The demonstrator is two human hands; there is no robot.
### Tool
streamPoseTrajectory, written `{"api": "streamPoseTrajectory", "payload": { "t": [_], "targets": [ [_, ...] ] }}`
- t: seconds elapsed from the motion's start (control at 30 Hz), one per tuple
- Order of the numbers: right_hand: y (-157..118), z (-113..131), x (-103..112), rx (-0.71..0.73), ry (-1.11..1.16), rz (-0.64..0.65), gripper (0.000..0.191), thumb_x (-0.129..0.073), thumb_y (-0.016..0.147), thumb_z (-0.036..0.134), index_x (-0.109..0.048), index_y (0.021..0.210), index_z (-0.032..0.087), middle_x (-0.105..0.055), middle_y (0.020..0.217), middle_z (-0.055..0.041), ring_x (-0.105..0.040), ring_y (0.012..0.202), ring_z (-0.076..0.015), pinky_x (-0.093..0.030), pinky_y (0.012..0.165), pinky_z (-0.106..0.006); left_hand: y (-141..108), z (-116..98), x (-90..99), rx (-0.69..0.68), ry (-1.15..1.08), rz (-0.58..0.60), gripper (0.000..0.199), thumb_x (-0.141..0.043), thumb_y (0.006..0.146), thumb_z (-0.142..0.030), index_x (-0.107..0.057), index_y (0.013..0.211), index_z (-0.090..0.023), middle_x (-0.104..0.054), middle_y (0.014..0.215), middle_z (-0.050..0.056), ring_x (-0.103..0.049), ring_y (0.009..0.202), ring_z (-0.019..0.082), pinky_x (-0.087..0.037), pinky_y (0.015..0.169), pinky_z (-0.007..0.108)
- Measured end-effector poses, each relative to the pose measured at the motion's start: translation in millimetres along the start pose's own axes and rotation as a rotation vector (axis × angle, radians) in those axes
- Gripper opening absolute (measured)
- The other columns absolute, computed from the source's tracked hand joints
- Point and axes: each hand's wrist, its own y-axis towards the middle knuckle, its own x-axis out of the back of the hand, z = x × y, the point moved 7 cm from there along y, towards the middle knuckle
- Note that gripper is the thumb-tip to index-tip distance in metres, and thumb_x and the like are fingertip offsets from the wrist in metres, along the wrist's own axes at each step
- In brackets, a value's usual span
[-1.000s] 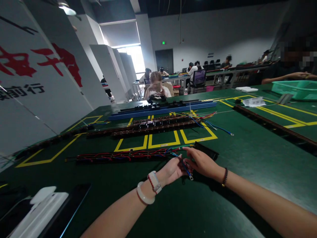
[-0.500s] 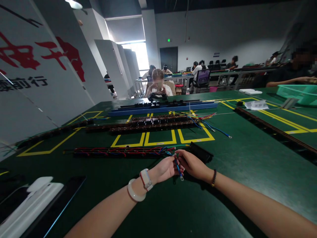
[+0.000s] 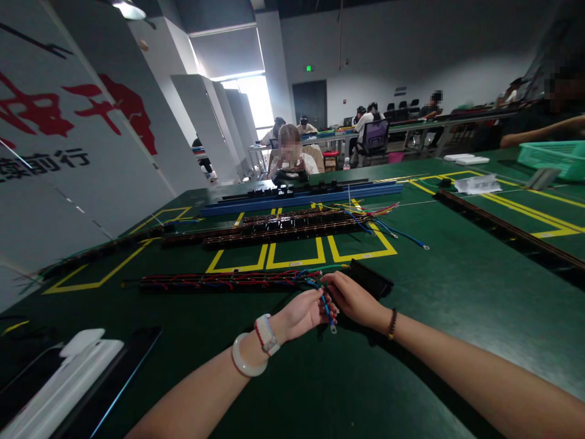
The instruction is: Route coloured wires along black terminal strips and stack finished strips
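My left hand [image 3: 308,314] is closed on a blue cable [image 3: 328,311] whose ring lug points down toward me. Close beside it on the right, my right hand [image 3: 351,299] has its fingers bent together near the cable's upper part; what they pinch, if anything, is too small to make out. The cable comes from the right end of a long black strip [image 3: 219,280] wound with red and blue wires. A black box-like part [image 3: 372,280] lies just beyond my right hand, with a green-yellow wire reaching it.
Behind lie dark strips [image 3: 283,233] with loose cables and a blue rail [image 3: 301,200]. Another strip [image 3: 507,235] and a green basket [image 3: 553,160] are at right, white and black devices [image 3: 73,390] at near left. Other people sit beyond the table.
The view has shifted slightly. My right hand has drawn a little away from the cable's upper part, while my left hand keeps its hold. The arm of the person at far right has lifted.
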Motion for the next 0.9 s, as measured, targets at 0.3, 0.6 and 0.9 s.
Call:
{"api": "streamPoseTrajectory", "payload": {
  "t": [0.3,0.6,0.9],
  "targets": [
    [-5.5,3.1,-1.9,0.029,0.083,0.084,0.028,-0.035,0.091,0.01,-0.046,0.116,0.016,-0.052,0.101,-0.0083,-0.05,0.091,-0.0144,-0.045,0.083,-0.03,3.3,1.5,4.5,-0.054,-0.008,-0.003,0.013,-0.042,0.089,-0.019,-0.044,0.1,-0.011,-0.057,0.083,0.007,-0.06,0.073,0.014,-0.045,0.071,0.028],
    [-8.2,-5.6,0.4,-0.034,0.12,0.084,0.032,-0.034,0.088,0.006,-0.046,0.115,0.018,-0.052,0.105,-0.0082,-0.051,0.095,-0.0155,-0.045,0.086,-0.032,-1.1,-0.9,-0.5,-0.026,0.037,0.021,0.015,-0.042,0.09,-0.024,-0.043,0.1,-0.012,-0.059,0.085,0.01,-0.061,0.074,0.014,-0.045,0.072,0.027],
    [-8.0,-3.4,-1.9,-0.02,0.115,0.105,0.035,-0.034,0.088,0.005,-0.046,0.118,0.018,-0.051,0.105,-0.0083,-0.051,0.094,-0.0148,-0.046,0.085,-0.031,-0.2,0.0,0.8,-0.028,0.055,0.003,0.013,-0.04,0.091,-0.024,-0.042,0.095,-0.012,-0.058,0.08,0.007,-0.06,0.071,0.013,-0.046,0.071,0.027]
  ]
}}
